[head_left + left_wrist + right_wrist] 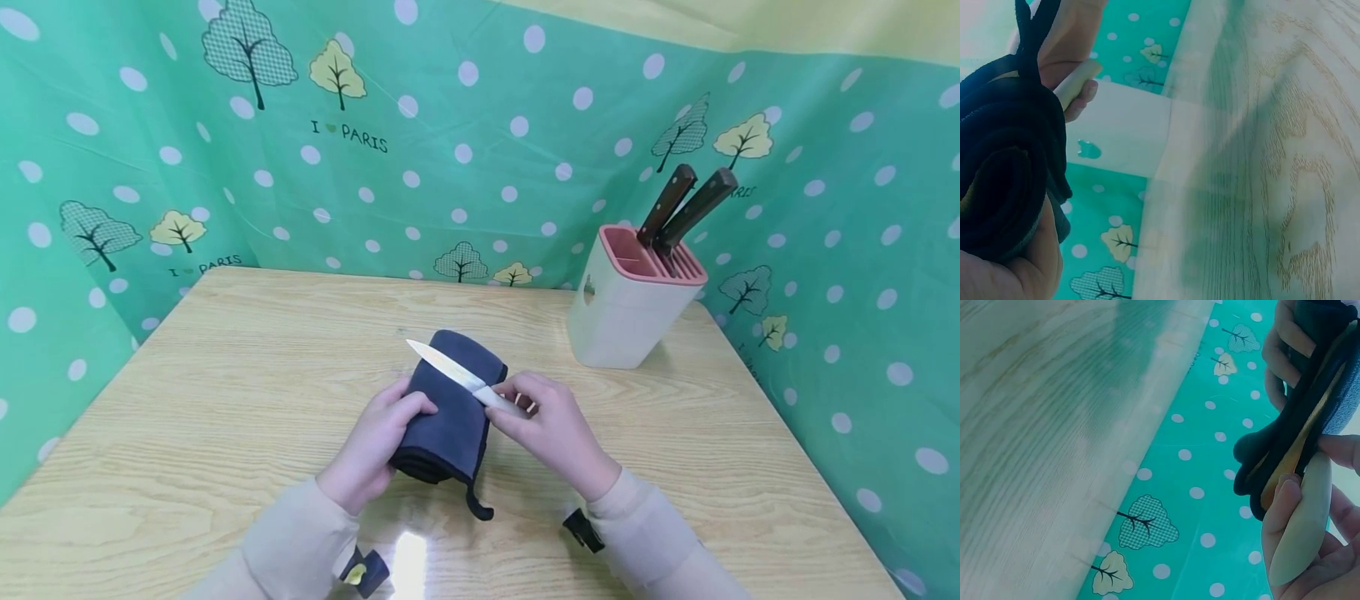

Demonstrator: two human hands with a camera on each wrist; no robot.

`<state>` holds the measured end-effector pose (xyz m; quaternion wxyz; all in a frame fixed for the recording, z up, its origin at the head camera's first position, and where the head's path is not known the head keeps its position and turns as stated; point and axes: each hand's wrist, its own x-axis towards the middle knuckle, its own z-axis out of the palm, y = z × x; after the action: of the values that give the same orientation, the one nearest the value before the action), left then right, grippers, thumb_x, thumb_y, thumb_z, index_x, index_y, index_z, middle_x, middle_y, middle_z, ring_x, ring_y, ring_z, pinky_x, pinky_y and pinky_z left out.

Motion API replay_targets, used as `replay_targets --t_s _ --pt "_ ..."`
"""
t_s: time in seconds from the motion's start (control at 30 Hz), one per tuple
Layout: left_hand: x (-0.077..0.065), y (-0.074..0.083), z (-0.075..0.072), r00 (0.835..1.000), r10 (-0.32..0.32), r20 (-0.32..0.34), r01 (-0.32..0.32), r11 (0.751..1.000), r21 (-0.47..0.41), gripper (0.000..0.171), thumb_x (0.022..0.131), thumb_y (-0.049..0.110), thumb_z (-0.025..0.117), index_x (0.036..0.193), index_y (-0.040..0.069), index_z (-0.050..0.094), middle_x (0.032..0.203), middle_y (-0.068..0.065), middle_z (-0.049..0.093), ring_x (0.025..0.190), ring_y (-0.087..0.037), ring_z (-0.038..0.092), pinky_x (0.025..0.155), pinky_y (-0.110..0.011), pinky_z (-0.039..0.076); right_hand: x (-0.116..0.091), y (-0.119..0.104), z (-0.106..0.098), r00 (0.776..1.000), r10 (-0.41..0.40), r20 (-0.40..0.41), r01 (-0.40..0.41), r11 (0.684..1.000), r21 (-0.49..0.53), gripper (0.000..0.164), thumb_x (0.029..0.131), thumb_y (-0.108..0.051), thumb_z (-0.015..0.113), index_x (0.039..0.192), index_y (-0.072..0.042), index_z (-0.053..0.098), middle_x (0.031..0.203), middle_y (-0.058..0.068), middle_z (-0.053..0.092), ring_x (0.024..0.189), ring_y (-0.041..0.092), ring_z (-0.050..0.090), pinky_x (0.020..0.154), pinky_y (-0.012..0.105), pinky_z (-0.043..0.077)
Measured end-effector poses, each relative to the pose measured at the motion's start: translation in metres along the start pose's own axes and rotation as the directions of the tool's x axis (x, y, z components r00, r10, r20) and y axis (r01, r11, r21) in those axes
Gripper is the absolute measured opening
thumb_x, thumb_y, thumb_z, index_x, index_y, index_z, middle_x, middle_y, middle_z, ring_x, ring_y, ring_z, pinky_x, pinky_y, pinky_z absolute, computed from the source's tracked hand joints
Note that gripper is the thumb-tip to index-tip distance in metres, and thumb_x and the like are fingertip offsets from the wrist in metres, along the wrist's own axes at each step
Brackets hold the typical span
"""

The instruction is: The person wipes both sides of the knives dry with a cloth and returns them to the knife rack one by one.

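My left hand (377, 442) grips a rolled dark blue cloth (450, 425) with black edging, its thumb lying over the top. A black loop (478, 505) dangles from the roll's lower end. My right hand (551, 425) pinches the white handle (1304, 525) of a small knife (450, 365). The blade lies across the cloth's upper face, its tip pointing to the far left and reaching past the cloth's edge. In the left wrist view the coiled layers of the cloth (1041, 144) show end-on, with the left fingers wrapped beneath.
At the back right of the wooden table (262, 375) stands a white knife block (630, 317) with a pink slotted top. Two brown-handled knives (693, 208) stick up from it. A green dotted curtain (450, 108) hangs close behind the table and along its right side.
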<state>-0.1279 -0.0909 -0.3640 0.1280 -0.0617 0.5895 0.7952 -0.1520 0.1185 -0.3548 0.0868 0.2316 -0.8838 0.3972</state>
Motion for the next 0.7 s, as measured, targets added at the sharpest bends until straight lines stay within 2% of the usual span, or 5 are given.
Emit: replay_targets --t_s 0.37,0.6,0.7 --pt "-0.0009 0.0014 0.0000 1.000 0.008 -0.030 -0.009 1.000 -0.009 0.043 0.080 0.008 0.051 0.123 0.006 0.051 0.095 -0.011 0.057 0.069 -0.020 0.061 0.063 -0.033 0.052 -0.0017 0.0028 -0.0002 1.000 -0.010 0.000 0.010 1.000 0.020 0.013 0.077 -0.018 0.074 0.089 -0.017 0.069 0.082 -0.006 0.063 0.068 0.009 0.055 0.057 0.023 0.048" --pt "0.0012 0.0027 -0.0032 0.996 0.024 -0.085 -0.026 0.999 -0.022 0.031 0.081 0.007 0.050 0.111 0.003 0.054 0.093 -0.010 0.057 0.069 -0.021 0.061 0.064 -0.034 0.052 -0.0039 0.0050 -0.0002 1.000 -0.003 0.002 0.002 0.999 0.040 0.013 0.076 -0.015 0.073 0.089 -0.016 0.069 0.080 -0.006 0.062 0.066 0.010 0.054 0.054 0.024 0.047" --pt "0.0016 0.0030 -0.0048 0.995 0.024 -0.092 -0.027 0.999 -0.034 0.031 0.081 0.007 0.050 0.111 0.003 0.054 0.093 -0.009 0.058 0.070 -0.020 0.061 0.065 -0.033 0.052 -0.0049 0.0072 0.0001 1.000 0.000 0.005 0.000 0.999 0.049 0.013 0.076 -0.014 0.073 0.089 -0.017 0.069 0.079 -0.006 0.063 0.065 0.012 0.055 0.054 0.024 0.047"
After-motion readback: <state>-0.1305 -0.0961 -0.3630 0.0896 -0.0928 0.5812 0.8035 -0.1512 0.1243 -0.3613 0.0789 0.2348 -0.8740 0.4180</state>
